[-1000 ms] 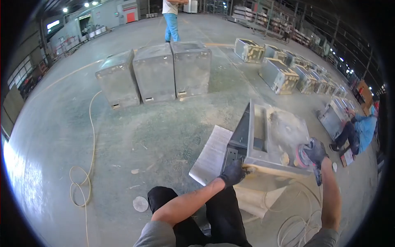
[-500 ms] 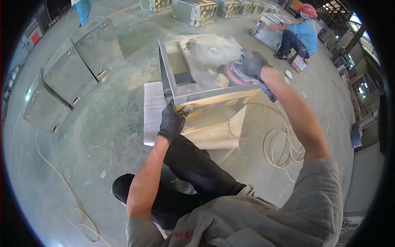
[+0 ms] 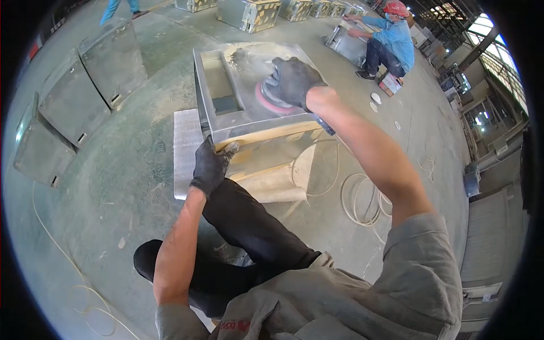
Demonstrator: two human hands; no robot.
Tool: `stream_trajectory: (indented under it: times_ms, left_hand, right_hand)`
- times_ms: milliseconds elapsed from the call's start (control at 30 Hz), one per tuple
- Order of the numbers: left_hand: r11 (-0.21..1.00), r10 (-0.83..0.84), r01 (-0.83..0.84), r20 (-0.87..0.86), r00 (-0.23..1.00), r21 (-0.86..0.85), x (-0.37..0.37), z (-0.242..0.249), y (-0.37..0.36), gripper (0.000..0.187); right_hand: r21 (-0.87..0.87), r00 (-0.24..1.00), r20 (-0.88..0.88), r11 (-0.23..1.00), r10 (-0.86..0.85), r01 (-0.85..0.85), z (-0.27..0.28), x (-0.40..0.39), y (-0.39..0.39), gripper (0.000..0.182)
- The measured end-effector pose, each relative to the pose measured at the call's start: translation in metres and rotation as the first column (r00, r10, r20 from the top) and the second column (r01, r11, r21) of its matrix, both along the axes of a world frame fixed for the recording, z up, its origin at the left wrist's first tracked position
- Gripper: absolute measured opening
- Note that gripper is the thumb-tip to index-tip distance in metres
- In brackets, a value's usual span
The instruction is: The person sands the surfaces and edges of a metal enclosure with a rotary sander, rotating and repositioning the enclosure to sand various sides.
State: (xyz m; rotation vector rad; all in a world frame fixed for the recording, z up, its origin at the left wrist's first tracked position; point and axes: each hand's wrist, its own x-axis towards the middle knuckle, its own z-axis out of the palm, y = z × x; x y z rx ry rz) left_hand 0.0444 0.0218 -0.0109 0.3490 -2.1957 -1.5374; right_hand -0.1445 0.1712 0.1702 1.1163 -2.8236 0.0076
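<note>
In front of me stands a metal box [image 3: 258,122] with a rectangular opening on the left of its top and filler-coloured patches along its front edge. My right hand [image 3: 294,82], in a dark glove, is closed over an orbital sander [image 3: 268,101]. The sander's pinkish-red pad lies against the dusty top, and my palm hides most of its body. At the near left corner, my gloved left hand [image 3: 209,164] grips the box's front edge, with the thumb on the front face.
Under the box lies a pale sheet [image 3: 184,153]. A coiled hose [image 3: 362,198] rests on the floor at right. Metal panels [image 3: 73,102] stand at left, more metal boxes [image 3: 249,14] at the back. A co-worker in a red helmet [image 3: 391,42] sits beyond.
My right hand and the sander have moved left across the top, covering a yellowish patch. My left hand keeps its hold. The whole view has shifted, and the person in blue trousers has stepped along.
</note>
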Motion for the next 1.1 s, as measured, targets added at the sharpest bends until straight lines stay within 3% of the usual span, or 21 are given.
stream_trajectory:
  times_ms: [100, 167, 267, 400, 500, 567, 600, 633, 700, 733, 767, 800, 867, 1000, 1067, 1100]
  left_hand:
    - [0.998, 0.004, -0.004, 0.002, 1.0, 0.059, 0.0, 0.001, -0.001, 0.037]
    - [1.0, -0.017, 0.018, -0.058, 0.998, 0.01, -0.001, -0.001, -0.002, 0.038]
    - [0.999, -0.033, 0.033, 0.0, 0.999, 0.024, 0.0, 0.002, -0.002, 0.038]
    - [1.0, -0.014, 0.014, 0.01, 1.0, -0.002, -0.004, -0.012, -0.006, 0.039]
    - [0.997, 0.054, -0.049, 0.071, 0.996, -0.067, -0.008, -0.016, -0.007, 0.039]
    - [0.999, 0.02, -0.018, 0.065, 0.998, -0.038, -0.009, -0.014, -0.006, 0.039]
    - [0.999, 0.017, -0.015, 0.067, 0.998, -0.041, -0.011, -0.017, -0.006, 0.039]
    - [0.997, 0.043, -0.037, 0.103, 0.994, -0.063, -0.013, -0.023, -0.007, 0.038]
    - [0.995, 0.056, -0.043, 0.141, 0.989, -0.092, -0.012, -0.025, -0.009, 0.037]
    - [0.999, -0.003, 0.004, 0.036, 0.999, -0.036, -0.008, -0.023, -0.01, 0.039]
    - [0.998, -0.053, 0.054, -0.075, 0.996, 0.019, -0.006, -0.018, -0.009, 0.041]
    - [0.998, -0.058, 0.06, -0.078, 0.995, 0.019, -0.004, -0.012, -0.007, 0.041]
    - [0.996, -0.03, 0.029, -0.009, 1.0, -0.088, -0.001, -0.003, -0.007, 0.039]
    - [0.995, 0.014, -0.014, -0.003, 1.0, -0.095, -0.005, -0.016, -0.008, 0.039]
    - [0.998, -0.018, 0.019, 0.019, 1.0, -0.061, -0.008, -0.021, -0.01, 0.039]
    - [0.999, -0.016, 0.015, -0.015, 1.0, -0.036, -0.005, -0.012, -0.009, 0.04]
  right_hand:
    - [-0.019, 1.0, -0.013, 1.0, 0.021, -0.021, -0.003, 0.003, 0.003, 0.043]
    - [-0.016, 0.999, -0.008, 0.999, 0.049, -0.049, -0.005, 0.011, 0.006, 0.043]
    - [-0.022, 0.993, -0.072, 0.996, 0.088, -0.09, -0.019, 0.026, 0.018, 0.043]
    - [-0.129, 0.979, -0.167, 0.982, 0.118, -0.14, -0.031, 0.02, 0.056, 0.046]
    - [-0.191, 0.977, -0.209, 0.977, 0.048, -0.09, -0.037, 0.032, 0.083, 0.043]
    - [-0.233, 0.939, -0.323, 0.972, -0.117, 0.041, -0.051, 0.031, 0.092, 0.039]
    - [-0.236, 0.94, -0.32, 0.971, -0.121, 0.045, -0.054, 0.031, 0.092, 0.039]
    - [-0.217, 0.927, -0.373, 0.975, -0.028, -0.058, -0.057, 0.033, 0.088, 0.038]
    - [-0.271, 0.979, -0.175, 0.961, -0.105, 0.054, -0.056, 0.044, 0.066, 0.035]
    - [-0.274, 0.978, -0.171, 0.959, -0.118, 0.067, -0.057, 0.053, 0.058, 0.035]
    - [-0.284, 0.971, -0.234, 0.959, -0.046, -0.023, -0.058, 0.061, 0.052, 0.034]
    - [-0.285, 0.954, -0.299, 0.951, 0.029, -0.118, -0.057, 0.068, 0.047, 0.033]
    - [-0.243, 0.94, -0.34, 0.963, 0.03, -0.119, -0.057, 0.076, 0.047, 0.032]
    - [-0.265, 0.959, -0.282, 0.963, -0.026, -0.051, -0.063, 0.049, 0.077, 0.031]
    - [-0.302, 0.894, -0.447, 0.94, 0.009, -0.161, -0.076, 0.012, 0.104, 0.033]
    - [-0.296, 0.894, -0.448, 0.94, 0.021, -0.17, -0.073, 0.012, 0.108, 0.033]
